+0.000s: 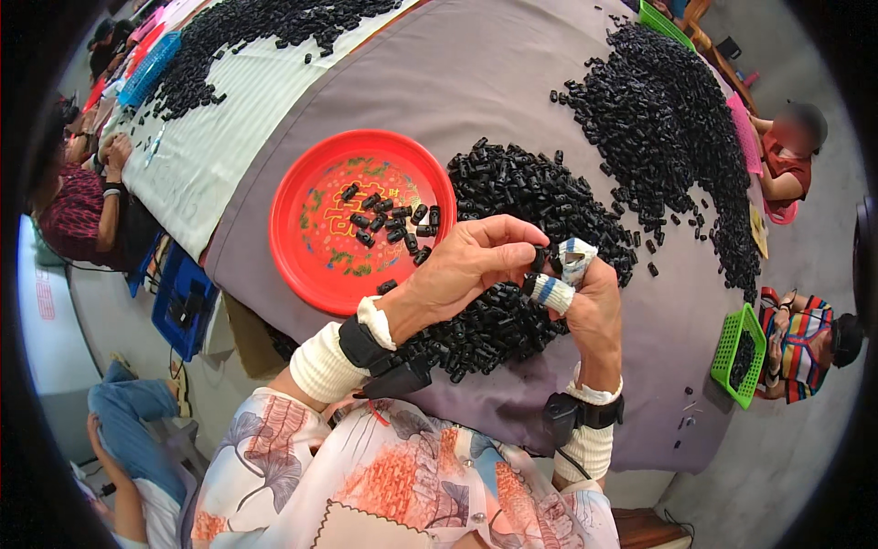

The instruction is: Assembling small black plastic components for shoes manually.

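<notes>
My left hand pinches a small black barrel-shaped plastic piece between thumb and fingertips. My right hand closes against the same piece from the other side; white cloth wraps with blue stripes cover its thumb and a finger. Part of the piece is hidden by the fingers. Under and beyond both hands spreads a heap of like black pieces. To the left of the heap, a round red tray with a printed pattern bears several loose black pieces.
More black pieces are piled at the far right, and others at the far left. A green basket stands at the right table edge, near two seated people. Blue crates sit below the left edge. Other people sit along the left.
</notes>
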Action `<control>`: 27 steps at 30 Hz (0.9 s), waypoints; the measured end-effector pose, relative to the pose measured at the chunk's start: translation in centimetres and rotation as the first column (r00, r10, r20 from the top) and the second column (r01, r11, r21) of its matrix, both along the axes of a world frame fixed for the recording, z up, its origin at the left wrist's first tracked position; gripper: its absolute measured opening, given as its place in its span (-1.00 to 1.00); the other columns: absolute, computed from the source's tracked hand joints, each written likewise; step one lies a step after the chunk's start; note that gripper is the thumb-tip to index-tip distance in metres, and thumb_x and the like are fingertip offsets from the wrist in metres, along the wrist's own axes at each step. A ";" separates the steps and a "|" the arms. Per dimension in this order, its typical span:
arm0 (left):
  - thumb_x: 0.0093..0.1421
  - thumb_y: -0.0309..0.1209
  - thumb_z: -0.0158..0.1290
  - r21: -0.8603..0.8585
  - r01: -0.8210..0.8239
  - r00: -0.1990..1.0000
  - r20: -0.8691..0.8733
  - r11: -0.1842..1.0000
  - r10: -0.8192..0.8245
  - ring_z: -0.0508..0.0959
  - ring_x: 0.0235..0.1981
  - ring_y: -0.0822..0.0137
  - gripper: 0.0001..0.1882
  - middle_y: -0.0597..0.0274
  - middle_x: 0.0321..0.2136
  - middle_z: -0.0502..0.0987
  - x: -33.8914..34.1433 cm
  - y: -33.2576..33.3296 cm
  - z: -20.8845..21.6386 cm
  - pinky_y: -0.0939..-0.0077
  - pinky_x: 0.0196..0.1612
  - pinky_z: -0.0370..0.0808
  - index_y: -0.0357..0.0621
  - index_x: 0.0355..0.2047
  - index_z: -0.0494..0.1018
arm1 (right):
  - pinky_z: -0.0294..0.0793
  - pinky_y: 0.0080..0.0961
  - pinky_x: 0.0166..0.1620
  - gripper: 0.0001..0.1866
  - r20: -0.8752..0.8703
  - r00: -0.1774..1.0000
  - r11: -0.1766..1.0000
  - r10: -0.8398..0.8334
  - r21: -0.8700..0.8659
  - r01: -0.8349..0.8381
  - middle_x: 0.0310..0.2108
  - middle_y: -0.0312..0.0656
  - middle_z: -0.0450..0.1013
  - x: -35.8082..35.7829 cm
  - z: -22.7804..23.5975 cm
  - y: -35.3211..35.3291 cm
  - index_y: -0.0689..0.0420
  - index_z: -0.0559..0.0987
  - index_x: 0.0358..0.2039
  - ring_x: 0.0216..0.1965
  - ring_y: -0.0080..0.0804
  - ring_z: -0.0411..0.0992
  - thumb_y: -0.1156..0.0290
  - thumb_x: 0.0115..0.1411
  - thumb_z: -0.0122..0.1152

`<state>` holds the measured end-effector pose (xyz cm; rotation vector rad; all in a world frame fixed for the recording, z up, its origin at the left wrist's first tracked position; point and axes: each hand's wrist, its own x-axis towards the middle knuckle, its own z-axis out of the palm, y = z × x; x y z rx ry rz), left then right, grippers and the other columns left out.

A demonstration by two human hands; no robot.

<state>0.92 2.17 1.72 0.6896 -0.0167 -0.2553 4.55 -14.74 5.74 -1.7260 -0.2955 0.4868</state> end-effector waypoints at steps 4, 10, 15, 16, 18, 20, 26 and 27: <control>0.18 -0.45 -0.01 -0.016 -0.009 1.000 -0.014 1.000 0.009 0.49 -0.34 0.52 -0.82 0.27 -0.34 0.50 0.1 0.0 -0.5 0.65 -0.24 0.45 -0.23 -0.21 0.41 | 0.20 -0.80 -0.63 -0.81 0.044 0.999 1.000 -0.002 -0.004 0.002 -0.62 -0.46 0.36 0.0 -0.3 0.0 0.15 0.47 -0.50 -0.67 -0.79 0.23 0.48 -0.09 0.35; 0.20 -0.44 -0.04 -0.026 0.058 0.995 -0.085 0.998 -0.060 0.51 -0.37 0.45 -0.85 0.22 -0.35 0.50 0.0 0.0 -0.2 0.54 -0.29 0.50 -0.23 -0.26 0.41 | 0.18 -0.80 -0.65 -0.85 0.017 0.997 0.997 -0.071 -0.005 0.071 -0.63 -0.43 0.39 -0.1 -0.7 -0.6 0.15 0.50 -0.47 -0.68 -0.78 0.24 0.48 -0.05 0.31; 0.14 -0.54 0.00 -0.005 0.072 0.989 -0.126 0.997 -0.072 0.52 -0.36 0.41 -0.81 0.21 -0.34 0.50 -0.2 -0.5 -0.8 0.51 -0.26 0.51 -0.26 -0.21 0.41 | 0.17 -0.80 -0.65 -0.87 0.012 0.997 0.997 -0.079 -0.017 0.079 -0.64 -0.44 0.39 0.2 -1.7 -1.4 0.16 0.51 -0.45 -0.70 -0.78 0.23 0.47 -0.03 0.29; 0.12 -0.56 0.02 0.012 0.088 0.986 -0.141 0.996 -0.085 0.52 -0.35 0.41 -0.77 0.20 -0.32 0.49 -0.3 -0.6 -0.9 0.52 -0.25 0.51 -0.27 -0.18 0.40 | 0.17 -0.80 -0.65 -0.87 0.015 0.997 0.997 -0.076 -0.017 0.077 -0.65 -0.44 0.39 0.3 -1.9 -1.6 0.16 0.51 -0.45 -0.70 -0.78 0.23 0.47 -0.03 0.28; 0.10 -0.58 0.03 0.030 0.106 0.982 -0.159 0.994 -0.100 0.52 -0.35 0.40 -0.72 0.20 -0.30 0.49 -0.3 -0.8 -1.2 0.52 -0.25 0.51 -0.29 -0.14 0.39 | 0.16 -0.80 -0.65 -0.88 0.009 0.997 0.997 -0.072 -0.022 0.073 -0.65 -0.44 0.38 0.4 -2.2 -1.6 0.16 0.51 -0.45 -0.70 -0.78 0.23 0.46 -0.02 0.27; 0.08 -0.59 0.04 0.039 0.204 0.973 -0.115 0.978 -0.198 0.52 -0.33 0.40 -0.66 0.18 -0.26 0.49 -0.3 -0.9 -1.9 0.54 -0.23 0.51 -0.30 -0.09 0.38 | 0.16 -0.80 -0.65 -0.88 0.003 0.998 0.998 -0.064 -0.027 0.064 -0.66 -0.43 0.37 0.5 -2.3 -1.5 0.16 0.51 -0.45 -0.70 -0.78 0.23 0.46 -0.01 0.26; 0.12 -0.53 0.03 0.024 0.094 0.985 -0.149 0.995 -0.089 0.52 -0.32 0.41 -0.74 0.21 -0.31 0.51 0.1 -0.7 -1.2 0.57 -0.24 0.49 -0.27 -0.14 0.41 | 0.18 -0.78 -0.68 -0.83 -0.048 0.992 0.992 -0.119 0.030 0.120 -0.64 -0.42 0.37 0.6 -1.9 -2.1 0.17 0.49 -0.47 -0.72 -0.77 0.23 0.40 -0.01 0.30; 0.13 -0.52 0.03 -0.008 0.072 0.987 -0.142 0.997 -0.072 0.52 -0.31 0.41 -0.75 0.21 -0.31 0.51 0.2 -0.7 -1.2 0.56 -0.24 0.49 -0.26 -0.16 0.42 | 0.20 -0.78 -0.64 -0.81 -0.050 0.997 0.998 -0.054 -0.024 0.053 -0.62 -0.42 0.37 0.5 -1.9 -2.2 0.17 0.49 -0.46 -0.69 -0.78 0.23 0.39 -0.03 0.32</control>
